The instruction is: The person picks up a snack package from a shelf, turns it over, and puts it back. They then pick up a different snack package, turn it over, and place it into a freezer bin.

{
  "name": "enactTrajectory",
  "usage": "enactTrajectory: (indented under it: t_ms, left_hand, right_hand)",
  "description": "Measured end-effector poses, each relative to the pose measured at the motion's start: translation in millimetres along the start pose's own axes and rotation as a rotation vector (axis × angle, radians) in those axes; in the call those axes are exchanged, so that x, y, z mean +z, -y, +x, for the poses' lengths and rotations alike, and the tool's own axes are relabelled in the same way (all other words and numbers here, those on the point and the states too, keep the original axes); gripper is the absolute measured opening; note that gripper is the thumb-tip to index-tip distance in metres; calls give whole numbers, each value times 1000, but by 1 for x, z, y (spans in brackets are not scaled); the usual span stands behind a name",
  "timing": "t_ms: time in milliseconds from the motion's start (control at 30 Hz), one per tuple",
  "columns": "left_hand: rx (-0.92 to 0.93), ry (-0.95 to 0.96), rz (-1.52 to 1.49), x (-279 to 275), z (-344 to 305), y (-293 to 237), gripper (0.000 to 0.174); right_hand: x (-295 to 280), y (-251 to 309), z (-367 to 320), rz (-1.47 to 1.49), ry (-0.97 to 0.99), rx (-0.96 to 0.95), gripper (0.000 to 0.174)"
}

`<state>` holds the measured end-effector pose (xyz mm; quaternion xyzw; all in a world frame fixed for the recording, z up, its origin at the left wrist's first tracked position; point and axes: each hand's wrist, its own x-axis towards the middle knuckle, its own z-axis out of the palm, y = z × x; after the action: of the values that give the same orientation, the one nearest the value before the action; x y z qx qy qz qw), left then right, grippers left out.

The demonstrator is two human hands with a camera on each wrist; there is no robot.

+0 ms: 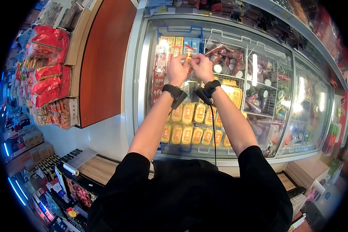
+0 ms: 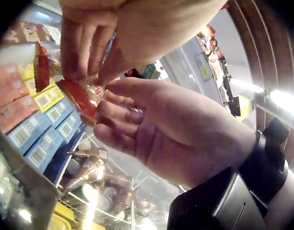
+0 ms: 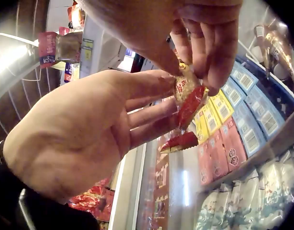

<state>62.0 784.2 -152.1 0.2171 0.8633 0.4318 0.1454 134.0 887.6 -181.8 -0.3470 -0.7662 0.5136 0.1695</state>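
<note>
Both hands meet over a glass-topped freezer (image 1: 143,77), around a small snack packet (image 3: 182,87) with clear film and red ends. My left hand (image 1: 177,70) pinches it between thumb and fingertips on one side. From the other side my right hand (image 1: 203,69) pinches it, its fingertips close to the left ones. In the right wrist view, a red wrapper piece (image 3: 179,143) with a jagged edge shows below the left fingers. Part of the packet is hidden behind the fingers. Each wrist wears a black strap with a device.
Under the glass are yellow tubs (image 1: 187,134), wrapped cones (image 1: 230,58) in white wire baskets, and blue boxes (image 2: 29,130). Red snack bags (image 1: 48,85) hang at the left beside a brown panel (image 1: 104,58). A cable (image 1: 214,133) runs down from the right wrist.
</note>
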Motion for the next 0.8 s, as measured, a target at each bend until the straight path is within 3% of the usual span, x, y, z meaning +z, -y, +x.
enactTrajectory:
  t_ms: [800]
  left_hand:
    - [84, -74, 59, 5, -2, 4, 25]
  right_hand:
    - [7, 5, 4, -26, 1, 100, 31]
